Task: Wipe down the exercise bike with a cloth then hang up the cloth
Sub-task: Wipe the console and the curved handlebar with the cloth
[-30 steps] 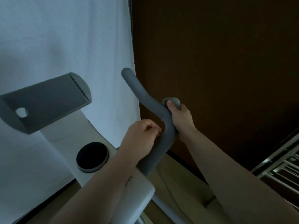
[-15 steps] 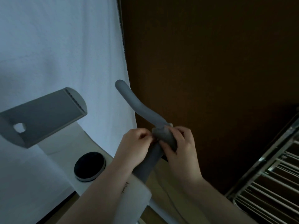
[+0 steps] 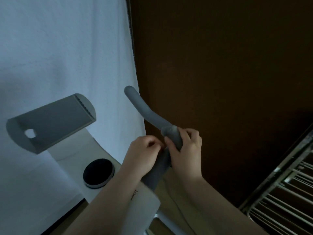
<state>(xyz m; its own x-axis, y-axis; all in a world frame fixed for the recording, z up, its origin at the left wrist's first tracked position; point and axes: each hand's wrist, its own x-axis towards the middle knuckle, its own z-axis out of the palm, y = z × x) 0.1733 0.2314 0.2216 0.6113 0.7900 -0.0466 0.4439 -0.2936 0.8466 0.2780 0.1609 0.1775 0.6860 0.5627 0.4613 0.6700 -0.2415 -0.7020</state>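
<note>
Mostly the view is filled by a white sheet (image 3: 59, 56) on the left and a dark brown wall (image 3: 220, 65) on the right. Near the bottom right corner is a metal rack (image 3: 286, 197). The bike (image 3: 144, 206) stands in the near middle; only its white upper body shows, with a grey holder (image 3: 50, 122) sticking out to the left and a black round knob (image 3: 98, 173) below it. A grey handlebar (image 3: 144, 107) rises from the body and curves to the far left.

Both hands meet at the bend of this bar. The right hand (image 3: 188, 155) is wrapped around the bar and it grasps a small grey cloth (image 3: 171, 131), pressed on the bar at its upper side. The left hand (image 3: 144, 155) is clenched just beside, touching the bar; I cannot tell if it pinches a corner of the cloth or only steadies the bar.

I think the wiping of the handlebar is in progress, and the hanging is not yet done.

What could go wrong: the cloth is nearly the same grey as the bar and it is bunched small, so it may slip out of the fingers when the hand slides toward the far tip. Also the far end and the underside could be missed, because the light is weak. A hard push on the bar could rock the bike.
</note>
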